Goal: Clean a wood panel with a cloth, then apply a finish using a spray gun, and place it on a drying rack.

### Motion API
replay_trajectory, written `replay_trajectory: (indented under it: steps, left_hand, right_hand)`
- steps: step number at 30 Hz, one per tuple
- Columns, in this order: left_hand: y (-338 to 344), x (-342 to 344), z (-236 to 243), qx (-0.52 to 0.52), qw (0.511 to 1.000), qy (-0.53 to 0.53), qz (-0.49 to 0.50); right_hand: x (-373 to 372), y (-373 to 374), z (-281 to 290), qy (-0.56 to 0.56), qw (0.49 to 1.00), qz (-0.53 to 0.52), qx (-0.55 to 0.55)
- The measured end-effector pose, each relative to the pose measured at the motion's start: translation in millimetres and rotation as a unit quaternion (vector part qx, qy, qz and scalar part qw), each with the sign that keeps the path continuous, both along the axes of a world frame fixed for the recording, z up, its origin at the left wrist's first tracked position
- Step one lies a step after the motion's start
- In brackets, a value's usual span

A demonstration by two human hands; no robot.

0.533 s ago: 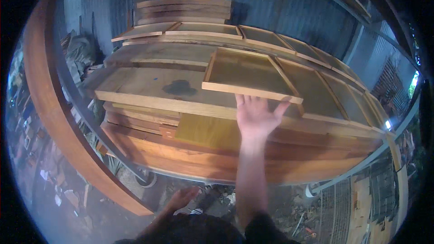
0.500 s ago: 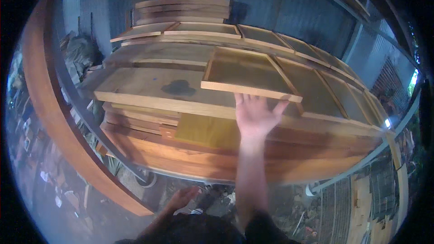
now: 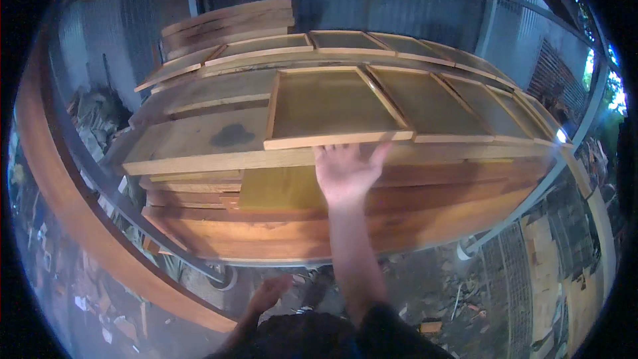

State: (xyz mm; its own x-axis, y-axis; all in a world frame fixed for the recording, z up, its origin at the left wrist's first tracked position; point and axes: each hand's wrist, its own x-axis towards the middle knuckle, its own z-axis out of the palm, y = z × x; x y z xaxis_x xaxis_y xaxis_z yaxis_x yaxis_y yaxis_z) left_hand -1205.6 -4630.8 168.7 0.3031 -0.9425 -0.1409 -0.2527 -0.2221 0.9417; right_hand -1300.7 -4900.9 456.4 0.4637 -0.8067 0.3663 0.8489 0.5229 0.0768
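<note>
My right hand (image 3: 347,174) reaches up to the front rail of a wood-framed panel (image 3: 335,110), its thumb spread from the fingers and its palm toward me. The fingers press against the rail's lower edge and their tips are partly hidden there. The panel has a dull olive-brown face and lies on thick wooden boards, at the left end of a row of similar framed panels (image 3: 425,103). Low in front of my body, my left hand (image 3: 270,292) hangs with loosely bent fingers, touching nothing.
Behind is a second row of framed panels (image 3: 266,45) and stacked boards (image 3: 229,23). A dark stain marks the light board (image 3: 193,143) at left. Below are reddish planks (image 3: 266,236). A long reddish beam (image 3: 86,226) slants along the left, and scraps litter the floor (image 3: 432,292).
The framed panel has come down from a tilt to lie in line with the row, my right hand still at its front rail. The view has shifted slightly to the right.
</note>
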Motion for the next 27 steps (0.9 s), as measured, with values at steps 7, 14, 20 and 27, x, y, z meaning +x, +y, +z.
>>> replay_trajectory:
  steps: [7,14,20,27]
  left_hand:
    - [15.6,-2.8,-14.2,-0.009,0.996,0.081,0.018]
    - [19.0,-3.2,-11.3,0.009,1.0,0.027,0.012]
    - [18.7,-13.9,12.1,-0.006,1.0,-0.012,0.001]
    - [32.1,-2.2,-22.6,-0.015,0.999,0.027,0.032]
  right_hand:
    - [1.2,28.4,2.8,-0.022,0.999,-0.008,0.024]
    - [18.1,3.6,37.6,-0.039,0.999,-0.013,0.01]
    - [9.9,15.4,22.7,-0.027,0.999,-0.033,0.027]
    - [37.0,1.1,32.6,-0.05,0.997,-0.058,0.019]
